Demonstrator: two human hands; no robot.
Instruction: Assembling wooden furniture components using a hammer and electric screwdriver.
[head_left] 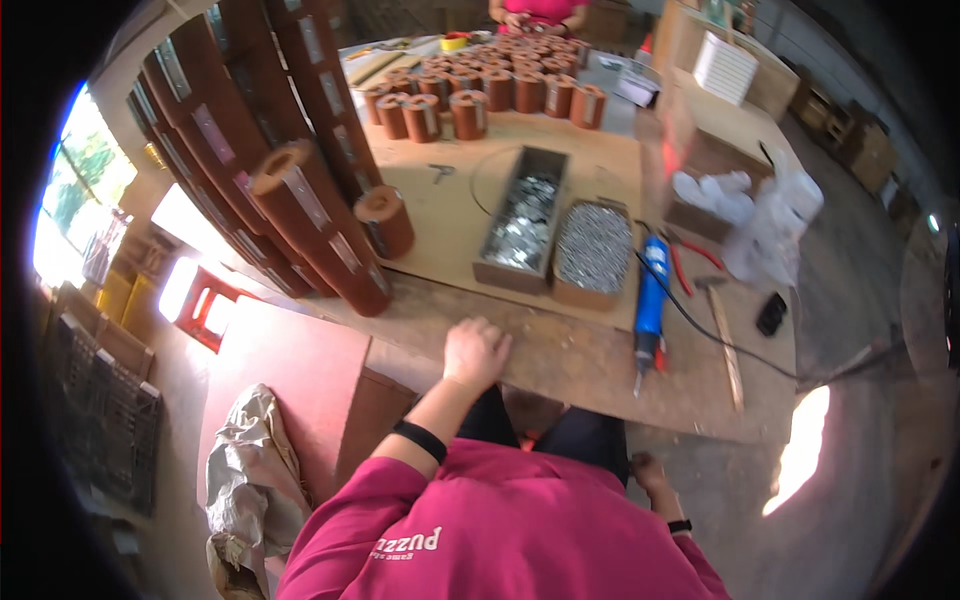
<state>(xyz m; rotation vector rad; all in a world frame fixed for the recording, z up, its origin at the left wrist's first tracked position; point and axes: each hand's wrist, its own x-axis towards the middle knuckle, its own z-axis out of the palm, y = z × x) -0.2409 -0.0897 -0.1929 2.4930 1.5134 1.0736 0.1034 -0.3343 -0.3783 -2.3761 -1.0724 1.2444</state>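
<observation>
My left hand (478, 352) rests on the front edge of the wooden table (560, 350), its fingers curled in and nothing visible in them. Low beside my right thigh hangs my right hand (648, 468), away from the table; its fingers are partly hidden and blurred. Ahead of the left hand stand a long box of shiny metal pieces (525, 215) and a box of small metal fasteners (594, 248). A blue electric screwdriver (651, 290) lies to their right, its bit pointing toward me. One short reddish-brown cylinder (385, 222) stands to the left.
Tall stacks of brown cylinders (310, 215) rise at the left. Many short cylinders (470, 113) stand at the back, near another person (540, 12). Red-handled pliers (683, 268), a hammer (725, 345), a black cable and a plastic bag (775, 235) lie right. A cardboard box (300, 370) stands left.
</observation>
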